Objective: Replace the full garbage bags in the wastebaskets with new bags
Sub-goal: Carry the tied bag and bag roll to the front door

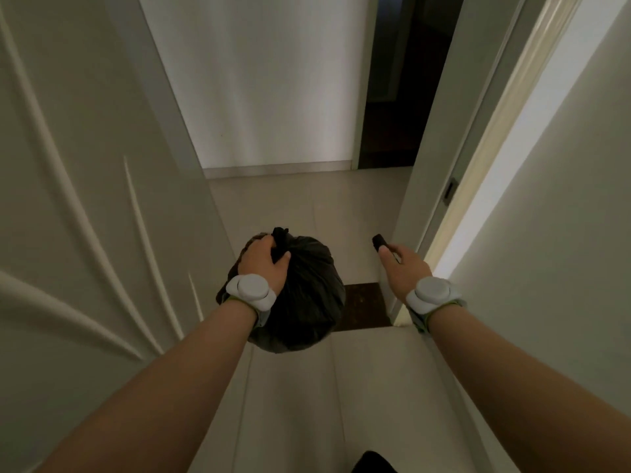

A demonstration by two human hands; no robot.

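Note:
A full black garbage bag [304, 302] hangs above the floor in a doorway, its tied top sticking up. My left hand [264, 264] grips the bag at that knotted neck. My right hand [404, 264] is held out to the right of the bag and holds a small dark roll [379, 241], which looks like rolled new bags, between thumb and fingers. No wastebasket is in view.
An open white panelled door [85, 216] stands close on the left. The door frame [485, 158] and a white wall are on the right. A dark threshold strip [365, 307] crosses the pale tiled floor [307, 206]. A dark open doorway [406, 97] lies ahead right.

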